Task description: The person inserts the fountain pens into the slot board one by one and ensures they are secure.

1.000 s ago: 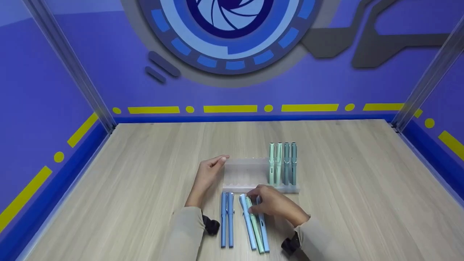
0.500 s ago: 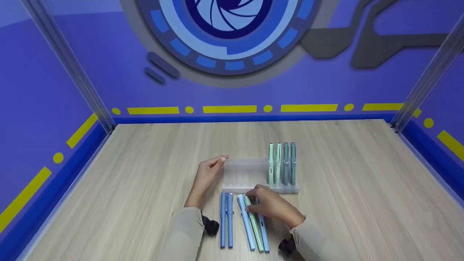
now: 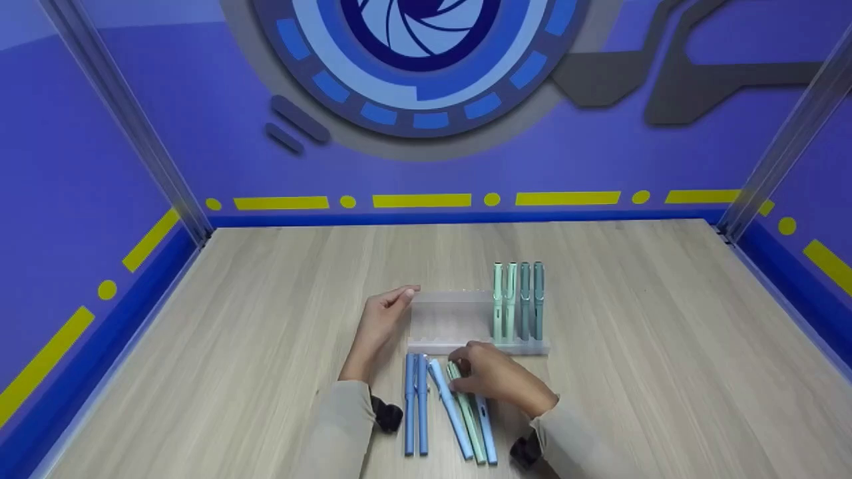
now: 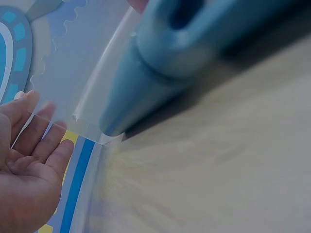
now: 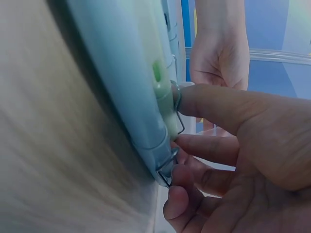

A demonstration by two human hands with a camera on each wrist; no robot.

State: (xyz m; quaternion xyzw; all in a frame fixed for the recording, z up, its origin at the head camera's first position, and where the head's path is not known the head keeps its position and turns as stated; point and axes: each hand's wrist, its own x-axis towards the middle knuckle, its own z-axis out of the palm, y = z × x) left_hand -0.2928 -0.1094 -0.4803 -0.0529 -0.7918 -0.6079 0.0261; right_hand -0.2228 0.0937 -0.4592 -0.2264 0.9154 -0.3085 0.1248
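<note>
My left hand [image 3: 383,319] pinches the left edge of a clear plastic pen rack [image 3: 449,322], thumb in front and fingers behind the panel. With thumb and fingers, my right hand [image 3: 504,377] grips a light green pen [image 3: 470,416] near its clipped cap end, low over the table. Light blue pens lie on both sides of it, one to the left [image 3: 453,416] and one to the right [image 3: 486,429], partly hidden by the hand. In the right wrist view the thumb presses the green pen's clip [image 5: 178,99].
Two mint pens [image 3: 511,299] and two teal pens [image 3: 525,299] stand in the rack's right part. Two darker blue pens [image 3: 423,412] lie side by side in front of its left part. Blue patterned walls [image 3: 426,173] enclose the wooden table [image 3: 266,299].
The left light blue pen's cap end has swung left, away from the green pen and towards the darker blue ones. My right hand has shifted slightly left; the left hand stays put.
</note>
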